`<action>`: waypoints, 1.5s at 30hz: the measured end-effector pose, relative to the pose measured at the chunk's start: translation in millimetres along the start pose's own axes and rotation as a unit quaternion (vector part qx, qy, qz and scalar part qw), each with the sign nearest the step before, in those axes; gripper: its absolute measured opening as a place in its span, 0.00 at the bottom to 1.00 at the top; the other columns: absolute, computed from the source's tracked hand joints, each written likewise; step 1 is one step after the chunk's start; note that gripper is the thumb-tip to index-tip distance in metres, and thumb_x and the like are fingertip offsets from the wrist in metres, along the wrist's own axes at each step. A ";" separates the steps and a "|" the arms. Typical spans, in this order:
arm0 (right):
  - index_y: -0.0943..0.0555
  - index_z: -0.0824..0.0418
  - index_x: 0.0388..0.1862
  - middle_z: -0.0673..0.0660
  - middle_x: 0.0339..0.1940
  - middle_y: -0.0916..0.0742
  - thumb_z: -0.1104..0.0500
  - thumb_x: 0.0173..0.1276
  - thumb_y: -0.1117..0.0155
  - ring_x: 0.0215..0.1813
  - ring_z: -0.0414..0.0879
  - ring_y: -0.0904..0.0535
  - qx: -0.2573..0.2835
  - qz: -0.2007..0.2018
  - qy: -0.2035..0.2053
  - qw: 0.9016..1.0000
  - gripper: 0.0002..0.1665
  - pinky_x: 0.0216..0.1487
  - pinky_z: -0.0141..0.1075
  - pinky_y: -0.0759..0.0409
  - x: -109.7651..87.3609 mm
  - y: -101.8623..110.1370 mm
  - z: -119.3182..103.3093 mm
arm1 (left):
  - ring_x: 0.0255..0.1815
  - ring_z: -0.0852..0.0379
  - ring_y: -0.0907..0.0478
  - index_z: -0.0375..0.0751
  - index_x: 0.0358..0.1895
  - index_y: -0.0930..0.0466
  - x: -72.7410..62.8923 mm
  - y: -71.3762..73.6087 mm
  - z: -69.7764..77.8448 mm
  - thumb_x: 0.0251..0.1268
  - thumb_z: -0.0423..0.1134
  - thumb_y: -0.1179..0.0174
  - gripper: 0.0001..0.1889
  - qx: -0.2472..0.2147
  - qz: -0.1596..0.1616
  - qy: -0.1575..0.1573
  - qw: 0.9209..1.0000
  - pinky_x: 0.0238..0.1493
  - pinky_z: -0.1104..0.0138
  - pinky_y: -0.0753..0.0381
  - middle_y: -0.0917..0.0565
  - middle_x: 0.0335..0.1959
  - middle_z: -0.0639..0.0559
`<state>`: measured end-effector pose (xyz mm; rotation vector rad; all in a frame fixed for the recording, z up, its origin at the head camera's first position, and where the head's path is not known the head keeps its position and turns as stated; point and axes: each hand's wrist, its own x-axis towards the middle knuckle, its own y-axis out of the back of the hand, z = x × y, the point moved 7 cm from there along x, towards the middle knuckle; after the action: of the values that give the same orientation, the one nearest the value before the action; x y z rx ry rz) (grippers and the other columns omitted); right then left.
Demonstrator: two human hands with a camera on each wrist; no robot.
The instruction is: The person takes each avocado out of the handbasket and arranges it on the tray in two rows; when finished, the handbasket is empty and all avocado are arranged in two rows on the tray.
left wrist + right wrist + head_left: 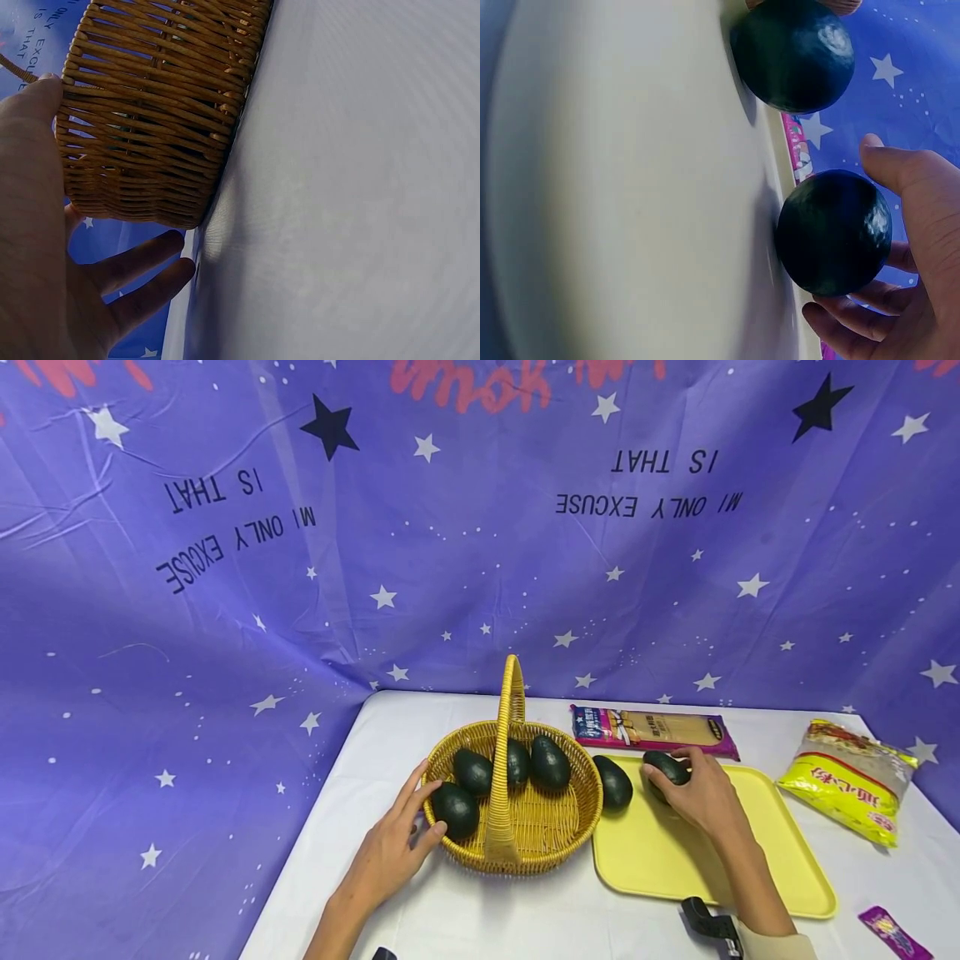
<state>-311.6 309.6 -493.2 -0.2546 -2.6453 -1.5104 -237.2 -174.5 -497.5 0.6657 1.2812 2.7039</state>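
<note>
In the head view, a yellow wicker basket point(551, 852) with a tall hoop handle holds several dark green avocados point(550, 764). My left hand point(388, 847) touches its left rim, beside the nearest avocado point(455, 810). The left wrist view has the thumb at the basket's point(157, 112) rim and two straight fingers spread off it. My right hand point(705, 793) curls round an avocado point(663, 774) over the far part of the yellow tray point(660, 868); the right wrist view shows this avocado point(834, 232) between thumb and fingers. Another avocado point(613, 783) lies at the tray's left edge, against the basket.
A long noodle packet point(652, 729) lies behind the tray. To the tray's right is a yellow-and-clear food bag point(847, 781), with a small purple packet point(894, 933) nearer the front. A purple star-patterned cloth point(480, 543) hangs behind the white table point(427, 910).
</note>
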 end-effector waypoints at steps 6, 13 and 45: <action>0.28 0.72 0.67 0.78 0.60 0.20 0.28 0.75 0.36 0.58 0.74 0.22 -0.006 0.007 0.006 1.000 0.50 0.55 0.68 0.25 -0.2 4.8 -2.2 | 0.44 0.60 0.18 0.55 0.83 0.32 -0.1 -0.4 -0.2 0.81 0.55 0.40 0.32 -0.001 -0.002 0.003 1.000 0.45 0.56 0.18 0.49 0.90 0.61; 0.26 0.73 0.67 0.77 0.58 0.18 0.32 0.76 0.35 0.59 0.73 0.21 0.003 0.029 0.028 0.999 0.47 0.58 0.67 0.25 -0.6 10.1 -8.4 | 0.45 0.59 0.17 0.56 0.83 0.32 -0.2 -0.3 -0.6 0.81 0.56 0.40 0.32 -0.001 -0.004 0.006 1.000 0.46 0.55 0.17 0.50 0.90 0.62; 0.20 0.72 0.64 0.73 0.56 0.13 0.57 0.70 0.22 0.59 0.71 0.19 0.064 0.112 0.156 0.979 0.30 0.61 0.64 0.25 -7.8 30.4 -57.0 | 0.44 0.61 0.16 0.56 0.83 0.32 -0.5 -0.2 -0.2 0.82 0.57 0.41 0.32 0.001 -0.006 0.008 1.000 0.45 0.55 0.17 0.50 0.90 0.64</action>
<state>-298.8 274.9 -439.6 -0.2706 -2.3627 -1.1970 -236.9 -174.6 -498.0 0.6355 1.2868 2.7036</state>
